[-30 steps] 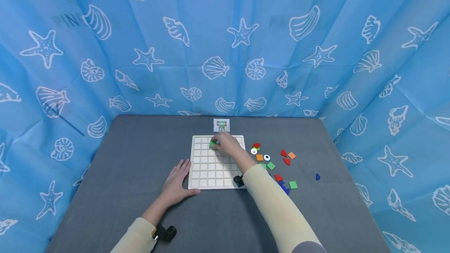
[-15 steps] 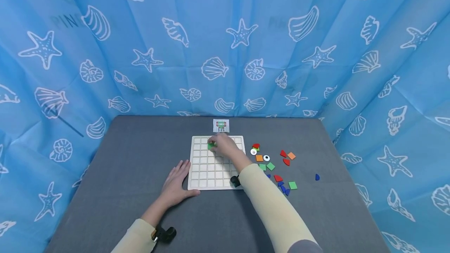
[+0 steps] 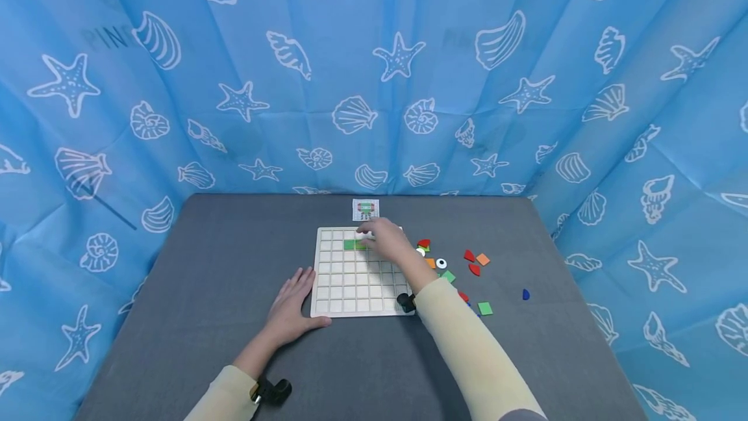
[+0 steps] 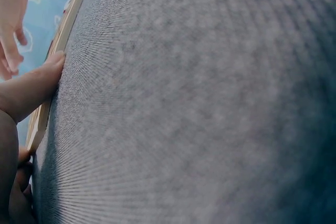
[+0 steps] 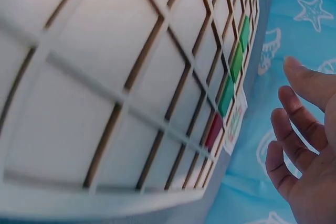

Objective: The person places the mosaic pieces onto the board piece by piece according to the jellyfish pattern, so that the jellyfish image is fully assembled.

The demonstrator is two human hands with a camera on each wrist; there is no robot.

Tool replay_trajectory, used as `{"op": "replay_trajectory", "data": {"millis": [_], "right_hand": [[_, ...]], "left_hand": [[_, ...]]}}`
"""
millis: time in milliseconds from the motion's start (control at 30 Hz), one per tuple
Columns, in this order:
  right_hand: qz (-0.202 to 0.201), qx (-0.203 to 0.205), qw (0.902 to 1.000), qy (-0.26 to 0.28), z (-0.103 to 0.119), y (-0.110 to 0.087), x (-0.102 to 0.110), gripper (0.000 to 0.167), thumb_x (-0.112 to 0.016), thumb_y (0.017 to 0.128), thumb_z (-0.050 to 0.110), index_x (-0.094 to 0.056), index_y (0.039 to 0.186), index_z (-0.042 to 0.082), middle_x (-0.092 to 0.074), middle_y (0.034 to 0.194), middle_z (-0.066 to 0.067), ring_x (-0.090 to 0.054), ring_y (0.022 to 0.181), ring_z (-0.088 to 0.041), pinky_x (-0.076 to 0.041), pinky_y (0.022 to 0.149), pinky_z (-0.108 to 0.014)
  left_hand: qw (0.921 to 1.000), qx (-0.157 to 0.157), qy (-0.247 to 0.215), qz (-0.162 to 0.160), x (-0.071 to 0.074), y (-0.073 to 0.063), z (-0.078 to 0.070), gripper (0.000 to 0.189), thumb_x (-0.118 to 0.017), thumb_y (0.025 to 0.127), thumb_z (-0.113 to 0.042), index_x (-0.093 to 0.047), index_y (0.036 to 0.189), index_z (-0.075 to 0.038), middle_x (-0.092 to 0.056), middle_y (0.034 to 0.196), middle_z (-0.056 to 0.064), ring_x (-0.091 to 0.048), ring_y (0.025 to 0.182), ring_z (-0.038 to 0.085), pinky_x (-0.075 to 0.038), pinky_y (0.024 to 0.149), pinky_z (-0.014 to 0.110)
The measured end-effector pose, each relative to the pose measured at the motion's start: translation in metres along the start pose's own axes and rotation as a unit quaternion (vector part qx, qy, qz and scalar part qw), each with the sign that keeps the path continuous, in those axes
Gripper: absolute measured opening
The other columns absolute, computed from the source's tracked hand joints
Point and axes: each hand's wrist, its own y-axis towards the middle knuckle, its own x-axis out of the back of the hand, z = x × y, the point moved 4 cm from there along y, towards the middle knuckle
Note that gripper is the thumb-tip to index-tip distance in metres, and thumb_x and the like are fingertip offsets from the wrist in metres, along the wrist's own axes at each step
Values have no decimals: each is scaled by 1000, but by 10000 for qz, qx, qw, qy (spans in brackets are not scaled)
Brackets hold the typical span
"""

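Grid board [image 3: 353, 275], white with square cells, sits on the grey table [image 3: 204, 317] directly under the right hand [image 3: 388, 243] and touching the left hand [image 3: 290, 307]. Left hand lies flat on the table, fingers straight and relaxed, holding nothing; thumb [image 4: 32, 90] presses against the board's near-left edge. Right hand hovers over the board's far rows, fingers loosely extended, nothing gripped; the right wrist view shows the fingers [image 5: 299, 124] apart and clear of the board surface. Just left of the right fingertips, green tiles [image 3: 355, 244] sit in adjacent cells of the second row; the right wrist view also shows a red tile [image 5: 212, 131] in a cell next to the green run. Right of that hand, loose pieces [image 3: 467, 265] in red, orange, green, blue plus two white rings are scattered on the table, one blue piece [image 3: 526, 294] well apart. Beyond the right hand, a small pattern card [image 3: 365, 209] lies just past the board's far edge.
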Motion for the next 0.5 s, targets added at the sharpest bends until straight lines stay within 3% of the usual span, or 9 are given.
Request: {"op": "replay_trajectory", "data": {"millis": [267,500], "right_hand": [[-236,-181,9996,20,-11,-15,16,33,-72,95,22,-71,127,13,-67,122,-6,-64,108,-24,-55,88,-42],[-430,-339,9985,83,-22,-26,27,34,-71,96,23,-70,128,13,-67,124,-5,-63,108,-23,-56,87,-42]], "left_hand": [[10000,1,-35,67,1,-1,1,119,-75,74,-70,-23,161,-9,-21,168,10,-10,157,32,-13,126,54],[9998,-162,-72,-123,0,-2,0,118,-77,73,-68,-26,160,-8,-24,167,10,-13,157,33,-15,125,54]]}}
